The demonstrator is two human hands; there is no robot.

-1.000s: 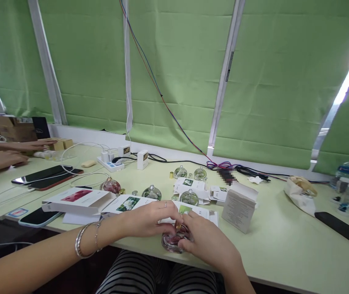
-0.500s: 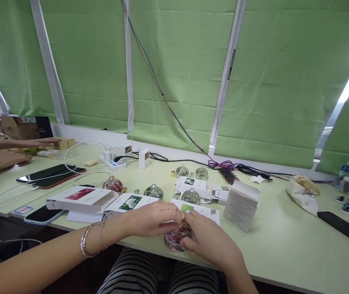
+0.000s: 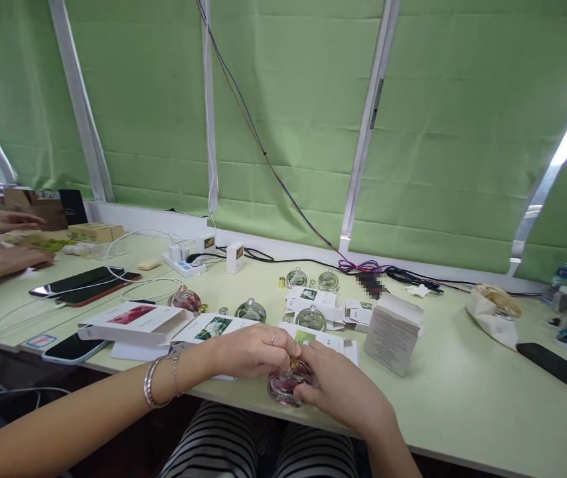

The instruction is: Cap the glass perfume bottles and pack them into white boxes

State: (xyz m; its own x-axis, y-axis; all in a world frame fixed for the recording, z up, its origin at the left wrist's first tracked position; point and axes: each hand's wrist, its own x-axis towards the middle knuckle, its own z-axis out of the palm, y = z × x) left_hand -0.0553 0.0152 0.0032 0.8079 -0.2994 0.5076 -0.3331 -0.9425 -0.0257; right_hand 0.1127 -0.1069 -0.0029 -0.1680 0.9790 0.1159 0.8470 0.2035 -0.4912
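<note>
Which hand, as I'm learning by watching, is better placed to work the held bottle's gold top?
Probably the left hand: its fingers are at the gold top, while the right hand has its thumb against the bottle.

The nearest bottle (image 3: 281,388) is reddish pink, the blinds (image 3: 303,86) plain green.

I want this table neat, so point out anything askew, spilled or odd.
Tangled cables lie at the back of the table, a crumpled white scrap beside them, which looks untidy. The blue-edged phone lies at the front edge and seems to jut over it, which looks precarious. No spill shows.
</note>
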